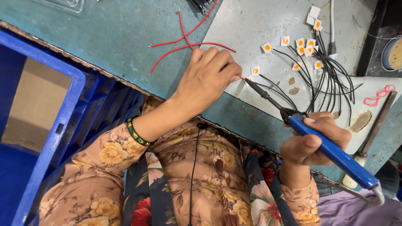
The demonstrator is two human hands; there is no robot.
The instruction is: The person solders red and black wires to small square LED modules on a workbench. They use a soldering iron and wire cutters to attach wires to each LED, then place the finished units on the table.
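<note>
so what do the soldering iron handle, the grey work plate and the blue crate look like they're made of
Soldering iron handle, held in the right hand: likely smooth moulded plastic, uniformly blue with a soft sheen. Grey work plate: seemingly sheet metal, dull, flat, scratched and stained. Blue crate: probably rigid plastic, with a glossy rim and ribbed walls. The left hand pinches a red wire on the plate.

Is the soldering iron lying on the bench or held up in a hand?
Held: the right hand grips the soldering iron, tip slanting down toward the small square chip.

I see a blue-handled soldering iron slanting up-left from my right hand, its tip at a small white chip just beside my left hand's fingertips.
</note>
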